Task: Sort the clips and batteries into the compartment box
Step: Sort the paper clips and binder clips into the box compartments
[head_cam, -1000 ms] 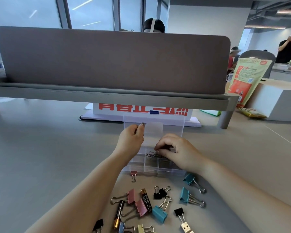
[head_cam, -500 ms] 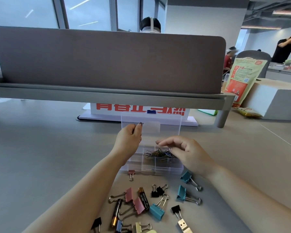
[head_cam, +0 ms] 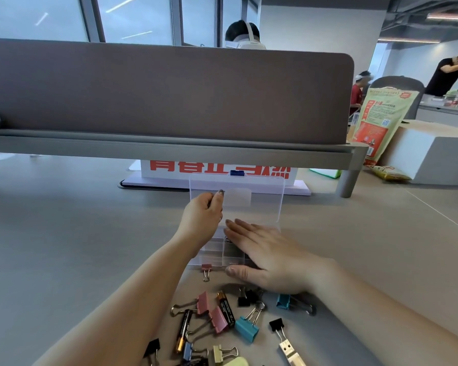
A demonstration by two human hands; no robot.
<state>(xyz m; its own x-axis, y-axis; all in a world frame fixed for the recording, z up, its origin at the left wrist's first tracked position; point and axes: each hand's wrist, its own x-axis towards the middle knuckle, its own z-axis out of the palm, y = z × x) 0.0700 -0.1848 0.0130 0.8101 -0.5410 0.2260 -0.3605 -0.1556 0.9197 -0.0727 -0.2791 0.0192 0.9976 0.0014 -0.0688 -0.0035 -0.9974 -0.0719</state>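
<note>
A clear compartment box (head_cam: 211, 256) stands on the desk with its lid (head_cam: 265, 196) raised upright. My left hand (head_cam: 202, 220) pinches the lid's left part. My right hand (head_cam: 269, 256) lies flat, fingers straight, over the box's right compartments and hides the paper clips inside. Near the front edge lie binder clips: pink clips (head_cam: 217, 318), a teal clip (head_cam: 246, 328), black clips (head_cam: 245, 298), another teal clip (head_cam: 284, 301), plus a small pink clip (head_cam: 206, 268) by the box. Two batteries, one black and gold (head_cam: 225, 307), one slimmer (head_cam: 183, 330), lie among them.
A USB stick (head_cam: 288, 350) lies at the front right. A brown divider panel on a grey shelf (head_cam: 169, 151) crosses the desk behind the box, with a white sign (head_cam: 220, 171) under it. A snack bag (head_cam: 378, 122) and white box (head_cam: 434, 151) stand at the right.
My right hand has lifted out of the box's compartment, flattened, and now covers the right side of the box. My left hand keeps holding the lid.
</note>
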